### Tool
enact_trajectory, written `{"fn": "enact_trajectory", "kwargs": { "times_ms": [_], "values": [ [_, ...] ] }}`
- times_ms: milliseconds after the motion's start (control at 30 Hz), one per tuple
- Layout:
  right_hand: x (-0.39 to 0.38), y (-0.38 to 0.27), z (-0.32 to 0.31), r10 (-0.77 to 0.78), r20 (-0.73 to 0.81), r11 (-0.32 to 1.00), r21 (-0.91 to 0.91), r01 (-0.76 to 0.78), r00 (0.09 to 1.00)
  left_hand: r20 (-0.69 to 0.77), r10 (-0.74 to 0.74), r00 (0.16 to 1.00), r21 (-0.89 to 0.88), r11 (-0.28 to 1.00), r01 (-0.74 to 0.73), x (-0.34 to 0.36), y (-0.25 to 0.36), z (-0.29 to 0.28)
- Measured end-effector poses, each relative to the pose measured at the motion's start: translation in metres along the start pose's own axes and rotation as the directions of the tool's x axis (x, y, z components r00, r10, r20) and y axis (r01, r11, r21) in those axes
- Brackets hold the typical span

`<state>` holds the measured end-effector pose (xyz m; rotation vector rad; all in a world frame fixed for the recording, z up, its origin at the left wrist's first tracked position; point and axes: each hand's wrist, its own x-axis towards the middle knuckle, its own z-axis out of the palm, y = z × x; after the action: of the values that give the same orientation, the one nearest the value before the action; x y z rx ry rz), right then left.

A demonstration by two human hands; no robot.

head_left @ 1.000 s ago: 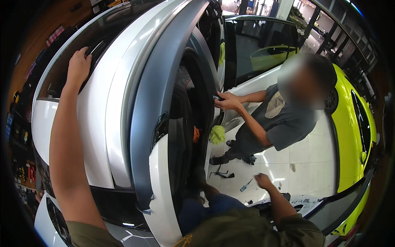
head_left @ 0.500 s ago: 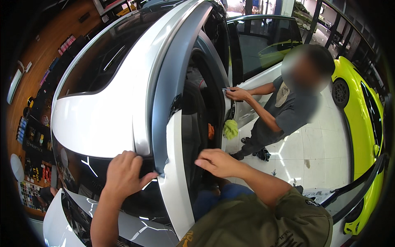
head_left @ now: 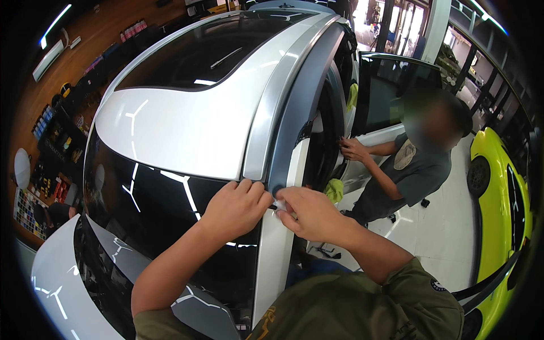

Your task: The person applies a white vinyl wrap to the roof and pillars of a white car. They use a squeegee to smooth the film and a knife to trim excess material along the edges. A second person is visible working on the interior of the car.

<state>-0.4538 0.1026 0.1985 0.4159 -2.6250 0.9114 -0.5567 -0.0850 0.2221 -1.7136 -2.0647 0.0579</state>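
We press our left hand (head_left: 237, 205), fingers curled, on the white car's (head_left: 187, 130) roof edge while our right hand (head_left: 309, 212) pinches a small white film corner (head_left: 280, 204) at the pillar top.

White car (head_left: 187, 130) on pale tiled floor (head_left: 436, 232), w/ yellow car (head_left: 504, 209).

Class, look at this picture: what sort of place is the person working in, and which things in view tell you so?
Probably a car detailing or wrap workshop: a white car under both hands, a yellow-green car parked beside it, and wall shelves of small bottles behind.
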Motion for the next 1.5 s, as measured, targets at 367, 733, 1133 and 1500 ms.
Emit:
{"fn": "enact_trajectory", "kwargs": {
  "times_ms": [367, 733, 1133, 1500],
  "values": [
    [0.019, 0.010, 0.014, -0.280, -0.159, 0.957, -0.130, 0.261, 0.947, -0.207, -0.285, 0.936, -0.517, 0.844, 0.143, -0.015, 0.008, 0.013],
    [0.045, -0.006, -0.014, -0.308, 0.297, 0.844, -0.354, 0.404, 0.904, -0.198, -0.299, 0.933, -0.518, 0.840, 0.159, -0.027, 0.002, 0.017],
    [0.062, 0.018, 0.000, -0.492, 0.114, 0.853, -0.135, 0.505, 0.863, -0.212, 0.075, 0.974, -0.408, 0.899, -0.158, -0.015, -0.043, 0.026],
    [0.050, 0.034, -0.017, -0.119, -0.046, 0.993, -0.001, 0.119, 0.992, -0.227, -0.188, 0.956, -0.630, 0.777, 0.003, 0.007, -0.064, 0.029]
  ]
}}
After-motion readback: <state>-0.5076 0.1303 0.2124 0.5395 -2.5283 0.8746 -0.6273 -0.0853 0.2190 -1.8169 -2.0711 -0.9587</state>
